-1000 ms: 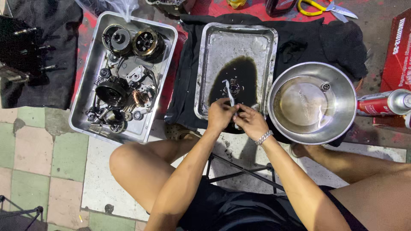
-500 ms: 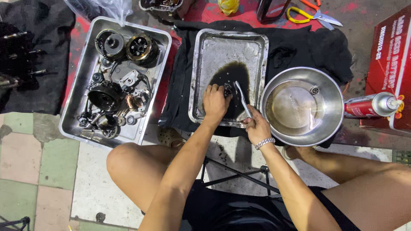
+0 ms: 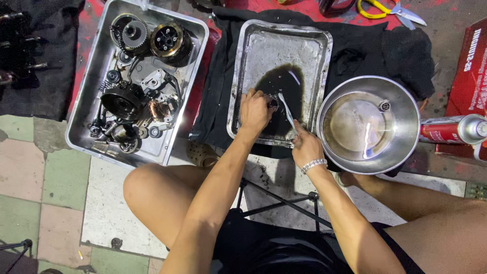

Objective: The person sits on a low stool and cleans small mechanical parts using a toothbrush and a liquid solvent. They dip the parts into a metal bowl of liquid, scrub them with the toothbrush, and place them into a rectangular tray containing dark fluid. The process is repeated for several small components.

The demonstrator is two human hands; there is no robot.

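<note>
My left hand grips a small dark metal part over the pool of black liquid in the middle steel tray. My right hand holds a thin pale brush whose tip reaches the part. Both hands are low inside the tray, close together. A bracelet sits on my right wrist.
A second steel tray at the left holds several engine parts, gears and a clutch. A round steel bowl with clear liquid and a small part stands at the right. A spray can, a red box, yellow scissors and black cloths lie around.
My hands went from the tray's near edge down into the black liquid. The view shifted slightly to the left.
</note>
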